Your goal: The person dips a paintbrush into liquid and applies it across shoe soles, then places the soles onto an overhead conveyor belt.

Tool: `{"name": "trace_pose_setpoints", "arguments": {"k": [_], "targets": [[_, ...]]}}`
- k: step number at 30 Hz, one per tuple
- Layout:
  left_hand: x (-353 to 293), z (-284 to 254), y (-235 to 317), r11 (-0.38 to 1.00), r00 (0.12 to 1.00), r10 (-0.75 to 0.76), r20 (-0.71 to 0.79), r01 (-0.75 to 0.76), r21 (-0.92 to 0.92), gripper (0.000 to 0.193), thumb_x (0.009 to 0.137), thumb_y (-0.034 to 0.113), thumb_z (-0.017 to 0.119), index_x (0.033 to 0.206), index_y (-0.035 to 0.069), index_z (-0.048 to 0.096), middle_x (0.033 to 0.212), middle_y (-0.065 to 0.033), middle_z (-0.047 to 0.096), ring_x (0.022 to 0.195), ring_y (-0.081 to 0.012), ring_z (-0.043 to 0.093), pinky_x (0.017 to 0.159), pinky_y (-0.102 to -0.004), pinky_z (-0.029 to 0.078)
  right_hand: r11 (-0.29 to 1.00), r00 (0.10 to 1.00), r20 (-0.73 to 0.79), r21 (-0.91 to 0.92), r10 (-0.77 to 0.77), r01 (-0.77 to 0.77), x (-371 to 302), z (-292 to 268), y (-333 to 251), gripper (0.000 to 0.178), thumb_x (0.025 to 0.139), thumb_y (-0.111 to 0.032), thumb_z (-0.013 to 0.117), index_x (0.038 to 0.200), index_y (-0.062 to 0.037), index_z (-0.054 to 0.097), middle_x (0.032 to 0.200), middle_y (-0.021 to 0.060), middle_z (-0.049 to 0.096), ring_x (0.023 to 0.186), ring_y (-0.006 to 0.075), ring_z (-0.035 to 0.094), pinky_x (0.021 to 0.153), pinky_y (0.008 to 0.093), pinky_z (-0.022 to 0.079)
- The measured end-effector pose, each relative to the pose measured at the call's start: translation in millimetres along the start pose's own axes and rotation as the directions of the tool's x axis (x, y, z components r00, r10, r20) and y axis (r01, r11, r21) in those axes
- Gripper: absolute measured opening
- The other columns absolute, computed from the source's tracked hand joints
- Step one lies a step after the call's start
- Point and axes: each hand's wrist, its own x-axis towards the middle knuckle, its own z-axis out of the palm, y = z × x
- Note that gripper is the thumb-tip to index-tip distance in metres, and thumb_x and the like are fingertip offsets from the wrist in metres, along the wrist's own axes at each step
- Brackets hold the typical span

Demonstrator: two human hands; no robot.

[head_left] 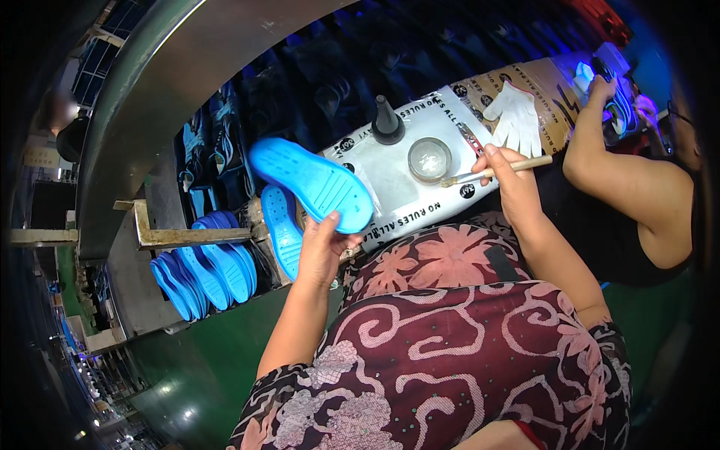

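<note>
A footwear factory line, by every sign. Blue shoe soles (pixel 217 270) stacked in rows beside a metal machine frame (pixel 150 82), dark shoe uppers (pixel 322 82) packed along a conveyor behind. Counter (pixel 405 187) wrapped in printed plastic sheet, bearing a round glue dish (pixel 430 159), a black nozzle bottle (pixel 387 121) and white work gloves (pixel 516 116). Co-worker (pixel 630 195) seated just alongside, handling another shoe.

White printed plastic bag (pixel 401 187) flat on bench, brown printed cardboard sheet (pixel 540 86) beside it
</note>
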Motion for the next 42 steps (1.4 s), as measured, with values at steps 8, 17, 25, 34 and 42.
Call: {"name": "trace_pose_setpoints", "arguments": {"k": [8, 17, 25, 34, 42], "targets": [[3.6, 77.4, 9.9, 0.788, 0.876, 0.48, -0.048, -0.407, 0.462, 0.043, 0.081, 0.002, 0.06, 0.118, -0.004, 0.039, 0.103, -0.0132, 0.059, 0.088, -0.0188, 0.061, 0.077, -0.031, 0.051, 0.748, 0.777, 0.216, -0.214, -0.591, 0.629, -1.0, 33.3, -50.4, 0.026, 0.088, -0.018, 0.058, 0.068, -0.0032, 0.065, 0.058, 0.0054, 0.055, 0.06, 0.019, 0.053, 0.066, 0.0311, 0.042], [8.1, 88.6, 3.0, 0.65, 0.763, 0.646, 0.037, -0.574, 0.497, 0.044, 0.077, 0.001, 0.063, 0.115, -0.005, 0.043, 0.099, -0.0134, 0.062, 0.087, -0.0191, 0.063, 0.079, -0.0293, 0.05, 0.519, 0.653, 0.318, -0.413, -0.688, 0.748, -6.4, 39.1, -42.0, 0.021, 0.082, -0.019, 0.063, 0.065, -0.0077, 0.064, 0.06, 0.0037, 0.055, 0.06, 0.0228, 0.053, 0.08, 0.0385, 0.041], [10.5, 87.9, 1.3, 0.603, 0.736, 0.675, 0.04, -0.583, 0.545, 0.044, 0.075, 0.003, 0.064, 0.113, -0.005, 0.045, 0.096, -0.0145, 0.063, 0.085, -0.0189, 0.064, 0.077, -0.0294, 0.051, 0.544, 0.642, 0.328, -0.348, -0.693, 0.764, -5.8, 40.1, -45.7, 0.021, 0.081, -0.019, 0.064, 0.064, -0.008, 0.063, 0.06, 0.0036, 0.055, 0.06, 0.0221, 0.053, 0.082, 0.0379, 0.041], [11.0, 82.0, -2.5, 0.49, 0.67, 0.732, 0.12, -0.641, 0.591, 0.043, 0.074, 0.001, 0.064, 0.112, -0.005, 0.045, 0.091, -0.0137, 0.064, 0.082, -0.019, 0.065, 0.075, -0.0292, 0.051, 0.525, 0.649, 0.327, -0.393, -0.687, 0.755, -6.3, 32.7, -43.9, 0.016, 0.078, -0.018, 0.067, 0.066, -0.0085, 0.064, 0.061, 0.0033, 0.055, 0.061, 0.022, 0.054, 0.082, 0.0375, 0.042], [12.7, 87.5, -3.2, 0.422, 0.578, 0.793, 0.191, -0.748, 0.512, 0.031, 0.069, -0.006, 0.062, 0.098, -0.004, 0.054, 0.088, -0.0103, 0.061, 0.076, -0.0171, 0.061, 0.069, -0.028, 0.049, 0.556, 0.651, 0.349, -0.341, -0.674, 0.758, -7.6, 31.6, -37.5, 0.015, 0.079, -0.017, 0.067, 0.068, -0.0069, 0.065, 0.061, 0.004, 0.055, 0.061, 0.0226, 0.054, 0.08, 0.0374, 0.044]]}}
